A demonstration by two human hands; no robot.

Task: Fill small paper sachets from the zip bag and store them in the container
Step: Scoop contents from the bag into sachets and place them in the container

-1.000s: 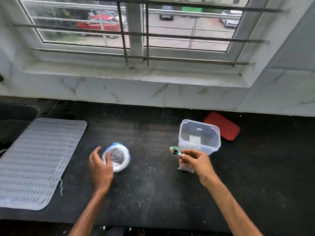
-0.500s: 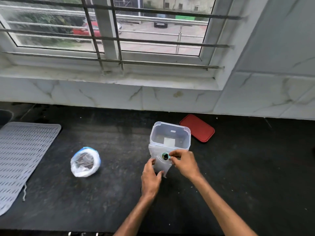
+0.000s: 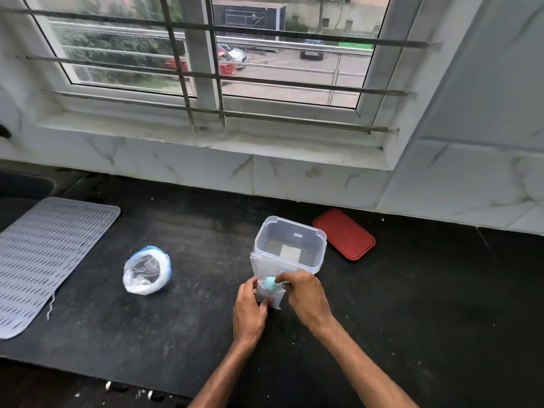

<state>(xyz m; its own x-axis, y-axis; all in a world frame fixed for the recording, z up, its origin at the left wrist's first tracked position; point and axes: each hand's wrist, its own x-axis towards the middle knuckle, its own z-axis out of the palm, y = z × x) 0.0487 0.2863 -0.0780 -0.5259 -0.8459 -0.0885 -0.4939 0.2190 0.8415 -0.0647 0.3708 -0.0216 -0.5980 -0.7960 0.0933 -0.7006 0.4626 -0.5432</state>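
On black counter (image 3: 412, 290), just before clear container (image 3: 290, 245): pale, translucent sachet (image 3: 269, 300) upright, mouth open, pinched by left hand (image 3: 250, 310). Right hand (image 3: 306, 295) pinches teal spoon (image 3: 270, 283) tipped over it. Zip bag (image 3: 147, 270) well left, open.

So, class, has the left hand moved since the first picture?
Yes: the left hand went rightwards from the zip bag to the sachet by the container.
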